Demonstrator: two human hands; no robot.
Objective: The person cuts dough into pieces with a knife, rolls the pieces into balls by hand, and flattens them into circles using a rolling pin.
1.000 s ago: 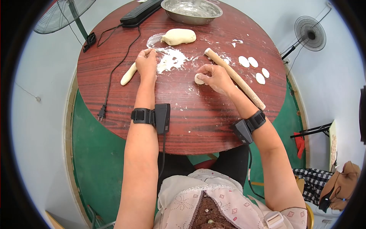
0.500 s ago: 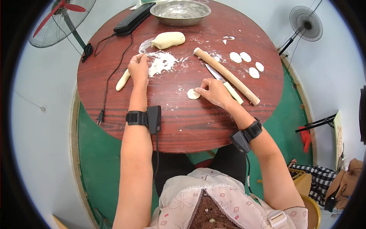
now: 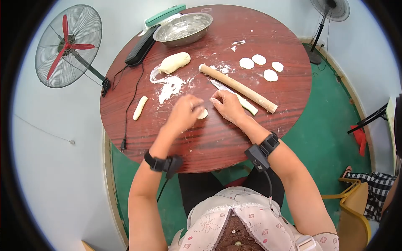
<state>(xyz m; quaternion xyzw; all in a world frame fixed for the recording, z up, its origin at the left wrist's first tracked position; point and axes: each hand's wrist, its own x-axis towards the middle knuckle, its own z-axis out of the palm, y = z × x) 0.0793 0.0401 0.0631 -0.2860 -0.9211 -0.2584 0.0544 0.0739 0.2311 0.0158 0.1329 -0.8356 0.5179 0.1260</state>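
Note:
My left hand [image 3: 185, 112], smeared by motion, hovers above a small flat round of dough [image 3: 202, 113] and partly covers it. What its fingers do is too blurred to tell. To the right of that round, my right hand [image 3: 228, 106] has its fingers curled together; anything between them is hidden. Just beyond the right hand lies a knife [image 3: 247, 104] with a pale handle, its blade partly covered by the fingers. A wooden rolling pin [image 3: 238, 87] rests alongside the knife. Farther left are a thin dough strip [image 3: 140, 108] and a thick dough roll [image 3: 175, 62] beside scattered flour [image 3: 170, 89].
Several thin dough wrappers [image 3: 270, 75] lie at the right of the round table [image 3: 167, 148]. A metal basin [image 3: 184, 30] and a black elongated case [image 3: 142, 47] stand at the back. A power cord [image 3: 130, 106] runs down the left side. Fans [image 3: 67, 46] flank the table.
My left hand has moved right, from near the flour to over the small dough round. My right hand has lifted off that round. The camera view has shifted.

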